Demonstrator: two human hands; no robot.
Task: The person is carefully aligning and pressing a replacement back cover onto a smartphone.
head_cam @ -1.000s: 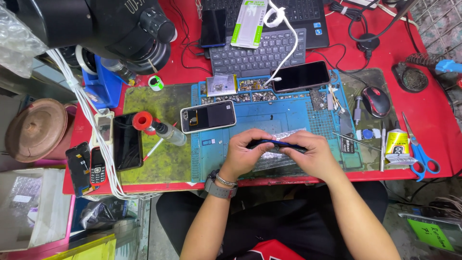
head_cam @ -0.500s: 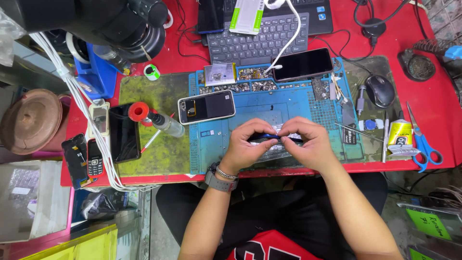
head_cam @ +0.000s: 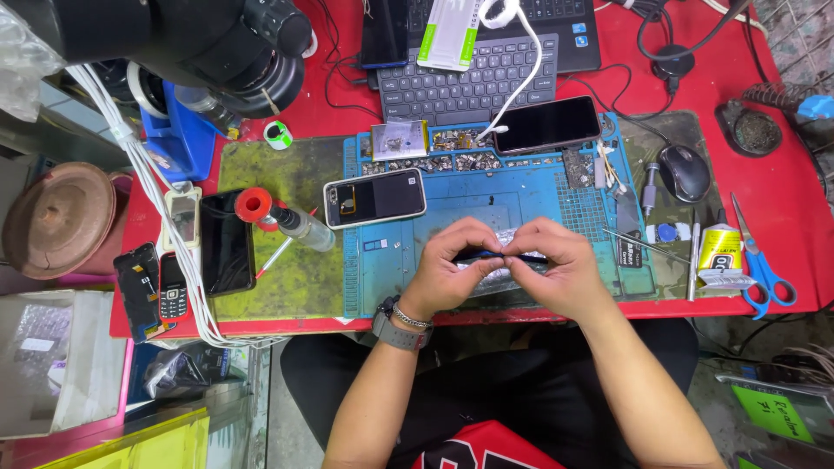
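Pinching a thin dark-blue tool [head_cam: 502,256] between them, the left hand [head_cam: 452,269] and right hand [head_cam: 565,274] close over what seems a silvery part [head_cam: 491,276] on the blue mat [head_cam: 382,269], best worked gently, wrists braced.

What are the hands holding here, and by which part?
Both hands, left hand and right hand, pinch a thin dark blue tool by its two ends, over the blue mat.

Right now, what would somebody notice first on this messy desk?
Two hands, left and right, meet over the blue mat in the middle, pinching a thin dark tool above something silvery. A phone lies just behind them, and a big black microscope looms at the far left.
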